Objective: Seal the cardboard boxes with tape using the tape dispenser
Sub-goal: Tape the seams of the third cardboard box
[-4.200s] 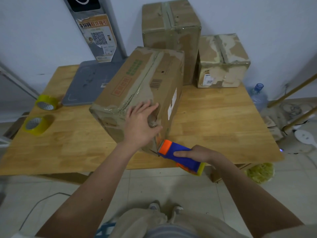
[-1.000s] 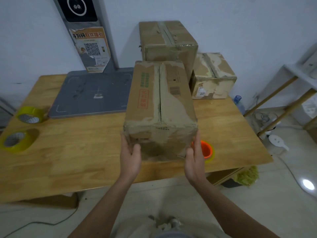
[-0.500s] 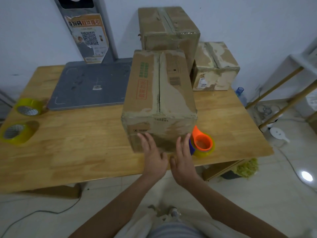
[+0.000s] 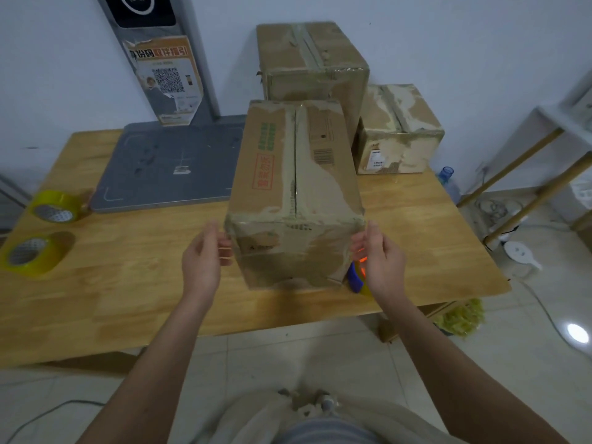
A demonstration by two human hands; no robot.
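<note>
A long worn cardboard box [image 4: 294, 193] stands on the wooden table [image 4: 128, 283], its top seam running away from me. My left hand [image 4: 203, 261] is at its near left corner and my right hand [image 4: 381, 257] at its near right corner, fingers spread, at the box's sides; contact is unclear. The orange and blue tape dispenser [image 4: 356, 277] lies on the table by the box's near right corner, mostly hidden behind my right hand. Two more boxes stand at the back: a tall one [image 4: 312, 62] and a smaller one [image 4: 400, 129].
Two yellow tape rolls [image 4: 56, 206] [image 4: 32, 254] lie at the table's left edge. A grey flat scale platform [image 4: 169, 165] with an upright post [image 4: 160, 59] occupies the back left. A water bottle [image 4: 448, 184], wooden poles and cables are on the floor to the right.
My hands have left the box's near face and moved apart to its two near corners. Before that, the dispenser was set down beside the box.
</note>
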